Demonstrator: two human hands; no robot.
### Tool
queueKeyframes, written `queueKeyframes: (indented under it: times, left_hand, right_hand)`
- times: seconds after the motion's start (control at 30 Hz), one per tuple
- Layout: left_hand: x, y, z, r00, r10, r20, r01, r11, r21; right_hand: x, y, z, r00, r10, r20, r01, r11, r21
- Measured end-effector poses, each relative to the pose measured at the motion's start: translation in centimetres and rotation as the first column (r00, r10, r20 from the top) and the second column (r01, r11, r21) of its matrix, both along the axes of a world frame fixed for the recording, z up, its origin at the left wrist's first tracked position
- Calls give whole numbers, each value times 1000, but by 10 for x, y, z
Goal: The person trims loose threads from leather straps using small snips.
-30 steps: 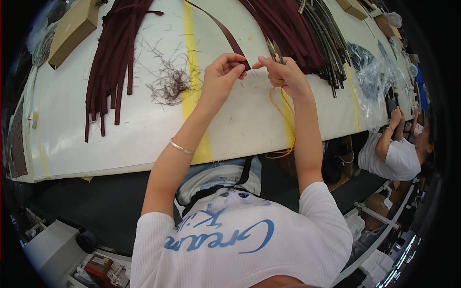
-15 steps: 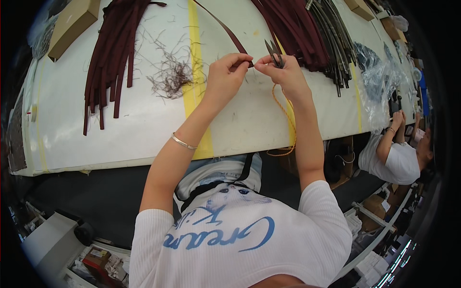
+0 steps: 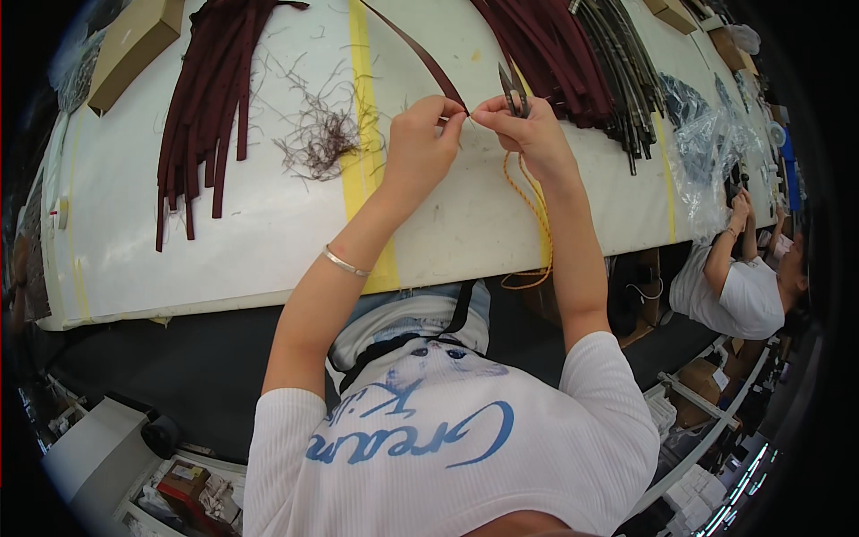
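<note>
My left hand (image 3: 424, 143) is closed, pinching the end of a narrow maroon fabric strip (image 3: 419, 55) that stretches back across the table. Close beside it, my right hand (image 3: 532, 134) holds small dark scissors (image 3: 513, 92) with the blades pointing away from me. Its thumb and forefinger pinch together at the strip's end; any thread between them is too fine to make out. An orange-yellow cord (image 3: 548, 234) hangs from below my right hand past the table's edge. Left of my hands, a tangle of loose dark threads (image 3: 327, 141) lies on the table.
Maroon strips lie in one bundle at the left (image 3: 210, 116) and another at the right (image 3: 559, 63). Beyond the right bundle are dark striped strips (image 3: 626, 98) and clear plastic wrapping (image 3: 702, 134). A cardboard box (image 3: 134, 52) stands far left. Another person (image 3: 738, 286) sits at the right.
The scissors in my right hand have tipped slightly more upright. My fingertips have come a little closer together at the strip's end, and the cord has swung slightly.
</note>
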State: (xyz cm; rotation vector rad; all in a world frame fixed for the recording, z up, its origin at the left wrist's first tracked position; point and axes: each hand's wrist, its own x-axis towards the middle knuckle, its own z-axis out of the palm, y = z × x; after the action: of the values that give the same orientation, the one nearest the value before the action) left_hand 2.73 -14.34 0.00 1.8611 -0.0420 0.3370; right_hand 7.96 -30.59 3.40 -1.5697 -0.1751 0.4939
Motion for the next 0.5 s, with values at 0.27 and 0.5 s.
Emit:
queueKeyframes:
  times: [0.27, 0.5]
  left_hand:
    - [5, -4, -13, 999, 53, 9, -53, 998, 36]
    - [11, 9, -9, 973, -140, -182, -7, 776, -631]
  right_hand:
    - [1, -1, 0, 999, -38, -23, 39, 998, 41]
    - [0, 1, -1, 998, 58, 22, -58, 998, -8]
